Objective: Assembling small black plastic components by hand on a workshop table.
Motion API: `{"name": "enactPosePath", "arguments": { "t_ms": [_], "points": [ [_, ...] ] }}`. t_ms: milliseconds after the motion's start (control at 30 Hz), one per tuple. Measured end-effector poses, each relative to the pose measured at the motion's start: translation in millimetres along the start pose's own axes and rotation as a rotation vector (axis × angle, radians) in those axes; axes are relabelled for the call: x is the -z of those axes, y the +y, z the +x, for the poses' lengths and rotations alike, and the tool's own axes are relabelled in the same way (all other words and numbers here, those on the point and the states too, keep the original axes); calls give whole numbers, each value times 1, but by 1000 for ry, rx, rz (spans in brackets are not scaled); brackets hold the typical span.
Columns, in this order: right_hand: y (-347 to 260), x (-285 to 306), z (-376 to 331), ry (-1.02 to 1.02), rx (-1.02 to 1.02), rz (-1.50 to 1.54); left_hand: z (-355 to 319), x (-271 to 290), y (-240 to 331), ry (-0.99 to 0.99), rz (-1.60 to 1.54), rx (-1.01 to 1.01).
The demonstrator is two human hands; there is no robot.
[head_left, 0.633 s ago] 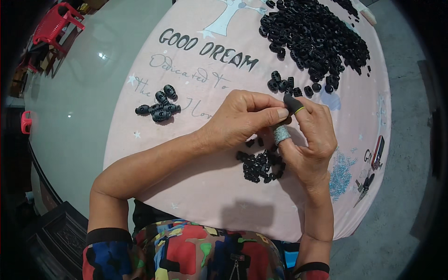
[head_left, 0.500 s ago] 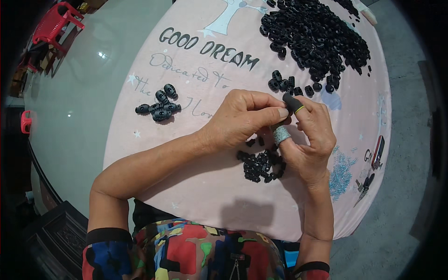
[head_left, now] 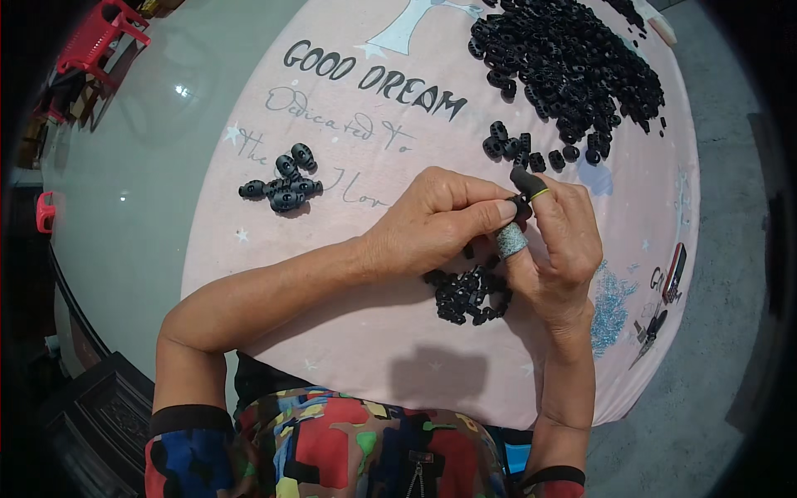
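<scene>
My left hand [head_left: 444,217] pinches a small black cord lock part [head_left: 521,207] between thumb and forefinger. From the other side my right hand [head_left: 560,249] grips the same part; a black cover sits on its forefinger and a speckled grey wrap on its thumb. The fingers hide most of the part. Just below the hands lies a heap of smaller black plastic pieces [head_left: 470,296]. Beyond them are several loose black barrel pieces [head_left: 509,149]. Left of my left hand rests a small group of black cord locks [head_left: 285,183].
A large pile of black barrel pieces [head_left: 564,70] covers the table's far right. Tiny silvery-blue springs [head_left: 611,309] lie right of my right hand, beside thread snips [head_left: 651,334] and a red-and-black handheld object [head_left: 674,270]. Pink printed cloth [head_left: 332,340] covers the table. A red chair [head_left: 104,41] stands far left.
Both hands have shifted slightly to the right, still together. More of the black part shows between the fingertips now.
</scene>
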State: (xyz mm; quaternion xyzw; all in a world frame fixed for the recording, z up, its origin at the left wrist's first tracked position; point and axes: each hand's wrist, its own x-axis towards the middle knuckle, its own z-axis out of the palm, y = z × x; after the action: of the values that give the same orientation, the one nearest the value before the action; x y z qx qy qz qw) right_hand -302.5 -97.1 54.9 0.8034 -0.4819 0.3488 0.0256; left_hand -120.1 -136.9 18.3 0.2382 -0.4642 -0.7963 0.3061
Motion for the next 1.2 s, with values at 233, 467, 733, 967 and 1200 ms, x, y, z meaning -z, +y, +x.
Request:
{"name": "enactPosePath", "arguments": {
  "t_ms": [233, 467, 733, 967, 1200],
  "points": [
    [2, -3, -2, 13, 59, -19, -4, -4, 3, 57, -72, 33],
    [1, -6, -3, 35, 92, -8, -2, -2, -1, 47, 50, -41],
    [0, 1, -1, 10, -62, 70, 4, -2, 10, 24, 61, -29],
    [-3, 2, -1, 49, 65, 29, -5, -7, 18, 102, 66, -50],
    [-20, 23, 6, -174, -238, 174, -25, 14, 54, 240, 842, -295]
  ]
}}
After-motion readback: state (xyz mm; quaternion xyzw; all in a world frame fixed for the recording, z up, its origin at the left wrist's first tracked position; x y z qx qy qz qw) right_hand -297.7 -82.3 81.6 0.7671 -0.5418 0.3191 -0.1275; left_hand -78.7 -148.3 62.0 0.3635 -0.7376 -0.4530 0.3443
